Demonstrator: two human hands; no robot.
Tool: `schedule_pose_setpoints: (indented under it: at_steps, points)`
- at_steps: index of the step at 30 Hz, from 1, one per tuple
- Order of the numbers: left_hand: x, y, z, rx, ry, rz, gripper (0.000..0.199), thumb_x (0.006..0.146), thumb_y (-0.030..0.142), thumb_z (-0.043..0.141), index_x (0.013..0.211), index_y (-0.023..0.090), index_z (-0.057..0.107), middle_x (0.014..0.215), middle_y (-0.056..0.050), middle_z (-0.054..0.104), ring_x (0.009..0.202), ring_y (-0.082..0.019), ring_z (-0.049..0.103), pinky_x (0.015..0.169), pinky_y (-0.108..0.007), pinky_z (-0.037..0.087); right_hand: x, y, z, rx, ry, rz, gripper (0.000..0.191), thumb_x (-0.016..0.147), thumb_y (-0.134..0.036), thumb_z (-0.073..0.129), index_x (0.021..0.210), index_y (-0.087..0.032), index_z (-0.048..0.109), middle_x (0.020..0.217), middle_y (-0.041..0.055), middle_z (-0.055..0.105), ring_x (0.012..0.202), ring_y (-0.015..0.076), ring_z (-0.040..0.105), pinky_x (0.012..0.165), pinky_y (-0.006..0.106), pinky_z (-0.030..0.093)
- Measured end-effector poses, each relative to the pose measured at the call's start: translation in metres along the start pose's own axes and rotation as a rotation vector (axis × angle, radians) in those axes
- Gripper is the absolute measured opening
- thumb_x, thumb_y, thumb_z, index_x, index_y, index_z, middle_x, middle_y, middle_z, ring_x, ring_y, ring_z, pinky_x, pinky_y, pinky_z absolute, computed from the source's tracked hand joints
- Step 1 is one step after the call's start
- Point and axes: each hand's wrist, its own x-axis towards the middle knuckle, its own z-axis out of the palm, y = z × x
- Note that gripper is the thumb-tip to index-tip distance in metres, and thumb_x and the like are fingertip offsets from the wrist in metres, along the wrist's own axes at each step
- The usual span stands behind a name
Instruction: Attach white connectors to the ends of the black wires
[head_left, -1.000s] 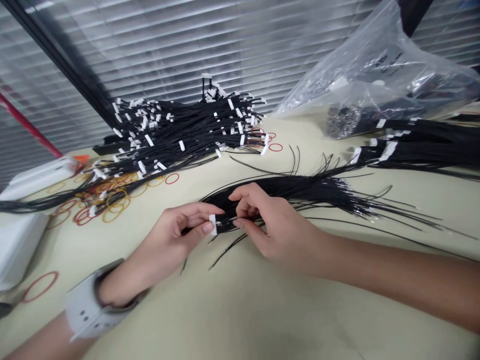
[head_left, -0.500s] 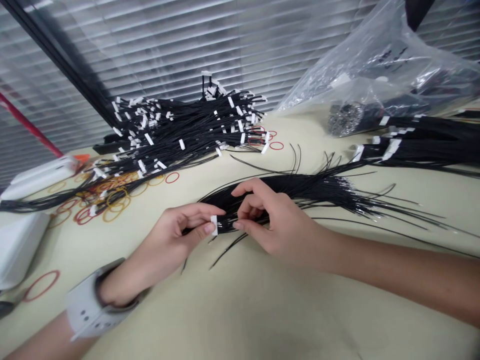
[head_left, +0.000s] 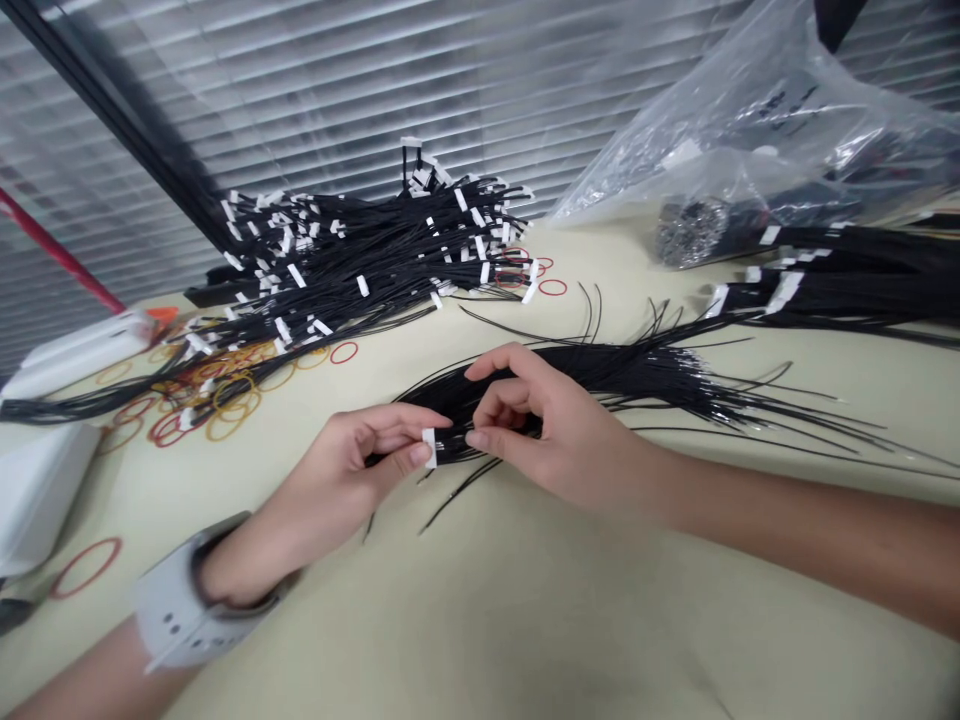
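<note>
A small white connector [head_left: 430,448] is pinched between the thumb and fingers of my left hand [head_left: 364,465]. Short black wire ends with silvery tips show at its right side. Just to the right, my right hand [head_left: 559,430] has its thumb and curled fingers closed on a thin black wire, while its index finger arches free above. The exact grip point is partly hidden by the fingers. Beneath and behind both hands lies a loose bundle of black wires [head_left: 645,375], its metal-tipped ends fanning out to the right.
Behind lies a heap of black cables with white connectors [head_left: 360,240]. Red and yellow rubber bands [head_left: 236,400] are scattered at left, near a white box [head_left: 41,490]. More connector-ended cables [head_left: 847,285] and a clear plastic bag [head_left: 780,130] are at the right, by the blinds.
Both hands stay almost in place. My right hand has shifted very slightly up, and the connector remains in my left fingers.
</note>
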Motion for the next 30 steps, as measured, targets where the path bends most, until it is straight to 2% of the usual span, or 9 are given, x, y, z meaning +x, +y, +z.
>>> schedule_pose_setpoints:
  at_steps: [5, 9, 16, 22, 26, 30]
  points:
    - [0.0, 0.0, -0.001, 0.001, -0.013, -0.005, 0.017, 0.078, 0.019, 0.059, 0.094, 0.021, 0.063, 0.073, 0.003, 0.064, 0.067, -0.006, 0.056, 0.059, -0.013, 0.043, 0.0, 0.0, 0.0, 0.04, -0.007, 0.027, 0.028, 0.078, -0.017, 0.054, 0.101, -0.022, 0.038, 0.069, -0.0061, 0.055, 0.062, 0.0068, 0.05, 0.05, 0.017, 0.038]
    - [0.001, 0.0, -0.001, -0.035, -0.023, -0.034, 0.017, 0.078, 0.019, 0.059, 0.094, 0.02, 0.063, 0.074, 0.003, 0.065, 0.068, -0.007, 0.057, 0.059, -0.013, 0.043, -0.001, 0.002, 0.0, 0.011, -0.031, -0.013, 0.029, 0.078, -0.015, 0.053, 0.101, -0.023, 0.038, 0.071, -0.0062, 0.055, 0.063, 0.0072, 0.05, 0.055, 0.019, 0.04]
    - [-0.001, 0.003, 0.0, -0.066, -0.027, -0.068, 0.019, 0.076, 0.015, 0.06, 0.094, 0.019, 0.063, 0.077, 0.003, 0.067, 0.07, -0.007, 0.057, 0.062, -0.013, 0.043, -0.004, 0.001, 0.002, -0.113, -0.048, -0.105, 0.03, 0.077, -0.009, 0.051, 0.102, -0.022, 0.039, 0.071, -0.0058, 0.054, 0.063, 0.0067, 0.05, 0.058, 0.019, 0.04]
    - [-0.003, 0.005, 0.004, -0.046, -0.015, -0.075, 0.018, 0.076, 0.016, 0.059, 0.094, 0.017, 0.063, 0.076, 0.002, 0.068, 0.066, -0.007, 0.057, 0.056, -0.013, 0.042, -0.007, 0.0, 0.004, -0.26, 0.002, -0.177, 0.029, 0.077, -0.007, 0.05, 0.101, -0.02, 0.041, 0.069, -0.0063, 0.054, 0.061, 0.0055, 0.049, 0.055, 0.017, 0.037]
    - [-0.004, 0.006, 0.009, -0.071, 0.0, -0.061, 0.02, 0.076, 0.017, 0.06, 0.096, 0.017, 0.063, 0.079, 0.0, 0.07, 0.072, -0.009, 0.061, 0.062, -0.014, 0.046, -0.007, 0.0, 0.006, -0.376, 0.052, -0.262, 0.024, 0.077, -0.006, 0.049, 0.097, -0.019, 0.045, 0.071, -0.0058, 0.054, 0.062, 0.0054, 0.049, 0.055, 0.018, 0.035]
    - [-0.004, 0.004, 0.013, -0.065, 0.032, -0.013, 0.021, 0.077, 0.018, 0.059, 0.098, 0.019, 0.064, 0.086, -0.002, 0.07, 0.077, -0.011, 0.063, 0.068, -0.017, 0.048, -0.006, 0.0, 0.009, -0.392, 0.035, -0.287, 0.018, 0.078, -0.005, 0.046, 0.091, -0.018, 0.048, 0.072, -0.0045, 0.056, 0.064, 0.006, 0.051, 0.056, 0.018, 0.034]
